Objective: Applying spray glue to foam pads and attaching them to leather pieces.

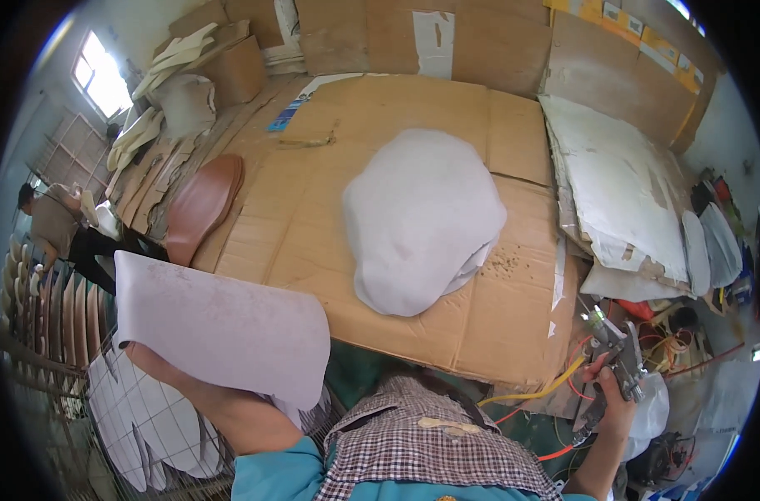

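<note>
Fingers of right hand (612, 391) wrap spray gun (626, 359), near right; left hand (141, 356) mostly hidden under draped grey sheet (229, 321), near left, finger grip can't tell. Looks midway: grey pile (421, 217) on cardboard (305, 188), centre; sheet not on it.

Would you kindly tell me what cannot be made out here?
Left hand: head view, hidden by the pale grey flexible sheet; grip unseen.
Lower layers of the rounded pale grey pile: head view, covered by its top; count unclear.
Right hand's exact finger placement on the silver metal spray gun: head view, too small.
Co-worker's pale item: head view, too distant and blurred.
</note>
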Action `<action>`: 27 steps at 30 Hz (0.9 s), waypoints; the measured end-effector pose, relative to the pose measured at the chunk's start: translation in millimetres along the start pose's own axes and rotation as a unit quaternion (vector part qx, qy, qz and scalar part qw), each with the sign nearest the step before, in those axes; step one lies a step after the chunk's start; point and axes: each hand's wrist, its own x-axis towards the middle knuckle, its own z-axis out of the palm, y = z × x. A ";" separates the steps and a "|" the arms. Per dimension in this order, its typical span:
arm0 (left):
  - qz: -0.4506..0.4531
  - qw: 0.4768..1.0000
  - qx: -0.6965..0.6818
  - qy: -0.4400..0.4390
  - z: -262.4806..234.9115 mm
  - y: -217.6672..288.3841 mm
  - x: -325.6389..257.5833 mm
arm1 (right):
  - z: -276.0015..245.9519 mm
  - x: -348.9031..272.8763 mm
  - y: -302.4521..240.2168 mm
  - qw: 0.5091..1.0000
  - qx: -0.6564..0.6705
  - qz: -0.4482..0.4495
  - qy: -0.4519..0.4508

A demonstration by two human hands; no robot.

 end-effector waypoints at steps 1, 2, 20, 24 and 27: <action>0.030 0.996 0.050 -0.073 -15.5 1.6 12.1 | -6.4 4.7 5.3 1.000 0.004 0.000 -0.009; 0.056 0.983 0.098 -0.144 -24.8 -0.9 18.2 | -12.0 11.4 11.8 1.000 -0.001 0.001 -0.028; -0.069 0.964 -0.255 -0.037 53.2 51.4 41.4 | 328.9 57.7 126.0 0.597 0.499 0.434 -0.453; -0.076 0.967 -0.245 -0.005 14.5 99.6 39.2 | 364.1 101.9 93.7 0.738 0.419 0.316 -0.425; -0.006 0.978 -0.179 0.111 -25.7 144.1 35.1 | 398.0 127.8 28.2 0.714 0.423 0.267 -0.490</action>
